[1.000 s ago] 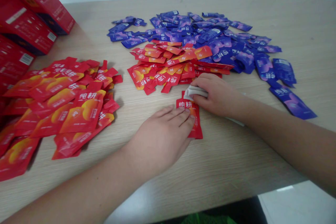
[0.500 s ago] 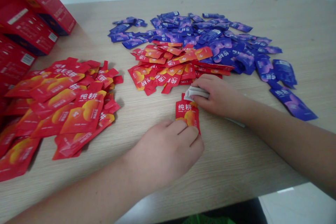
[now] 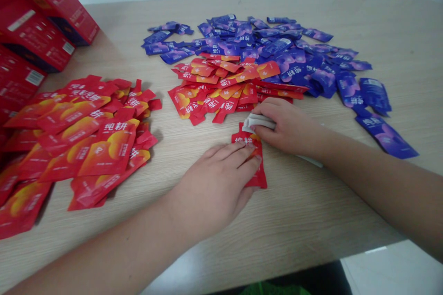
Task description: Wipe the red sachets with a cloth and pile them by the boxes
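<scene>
A single red sachet [image 3: 258, 176] with yellow fruit print lies on the table in the middle. My left hand [image 3: 216, 179] rests flat over its left and middle part, fingers stretched out and side by side. My right hand [image 3: 285, 124] pinches a folded white cloth or tissue [image 3: 261, 121] against the sachet's top end. Just behind is a heap of red sachets [image 3: 221, 94], touching a wide heap of blue-purple sachets [image 3: 290, 62]. Another large pile of red sachets [image 3: 86, 138] lies to the left.
Red boxes [image 3: 38, 32] stand at the back left. A thin pale strip [image 3: 311, 161] shows under my right forearm. The wooden table [image 3: 311, 221] ends at the front, above a pale floor. A white wall runs behind.
My left hand has loosened from its curled grip on the sachet's lower part; its fingers now stretch forward over the sachet, whose bottom end shows. My right hand has stayed in place.
</scene>
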Demonstrator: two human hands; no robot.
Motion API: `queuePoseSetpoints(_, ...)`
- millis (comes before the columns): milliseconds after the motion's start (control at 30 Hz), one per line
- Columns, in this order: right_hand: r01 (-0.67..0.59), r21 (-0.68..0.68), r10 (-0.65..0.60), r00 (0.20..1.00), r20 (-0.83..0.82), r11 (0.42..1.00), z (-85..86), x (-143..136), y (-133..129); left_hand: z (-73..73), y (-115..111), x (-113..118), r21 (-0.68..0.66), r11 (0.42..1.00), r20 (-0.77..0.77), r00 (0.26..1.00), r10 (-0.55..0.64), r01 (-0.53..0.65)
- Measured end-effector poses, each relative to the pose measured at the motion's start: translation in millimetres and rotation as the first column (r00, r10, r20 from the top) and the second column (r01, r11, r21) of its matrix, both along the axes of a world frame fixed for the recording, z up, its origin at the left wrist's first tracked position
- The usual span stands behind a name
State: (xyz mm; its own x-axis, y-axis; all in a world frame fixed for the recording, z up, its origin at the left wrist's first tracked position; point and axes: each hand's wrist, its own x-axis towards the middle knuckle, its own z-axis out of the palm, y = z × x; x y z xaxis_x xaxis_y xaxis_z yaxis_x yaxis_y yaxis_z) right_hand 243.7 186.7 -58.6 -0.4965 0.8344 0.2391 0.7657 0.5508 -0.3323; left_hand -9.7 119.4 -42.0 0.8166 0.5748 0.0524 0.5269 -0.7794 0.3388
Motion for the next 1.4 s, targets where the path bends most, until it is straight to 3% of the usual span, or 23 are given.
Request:
queuePoseSetpoints(500, -0.016, 0.001, 0.016, 1.0, -0.017, 1.0, -1.6, 1.3, 1.2, 10.9, 4.5, 0.5, -0.138, 0.989, -0.011, 0.999, -0.044, 0.042)
queuePoseSetpoints(767, -0.018, 0.021, 0.018, 1.0, -0.021, 1.0, -2.7, 1.2, 0.9, 2.0, 7.2, -5.5, -0.06, 0.991, 0.13, 0.986, -0.109, 0.117)
queuePoseSetpoints(1000, -0.021, 0.013, 0.021, 0.999, -0.024, 1.0, -2.2, 1.0, -0.2, -8.8, 13.4, -6.6, -0.002, 1.0, 0.036, 0.999, -0.004, 0.004)
queuePoseSetpoints(1400, -0.018, -0.016, 0.017, 1.0, -0.007, 1.0, 2.2, -0.4, -1.5, 4.5, 11.2, -2.1, 0.004, 1.0, 0.021, 0.999, -0.027, 0.027)
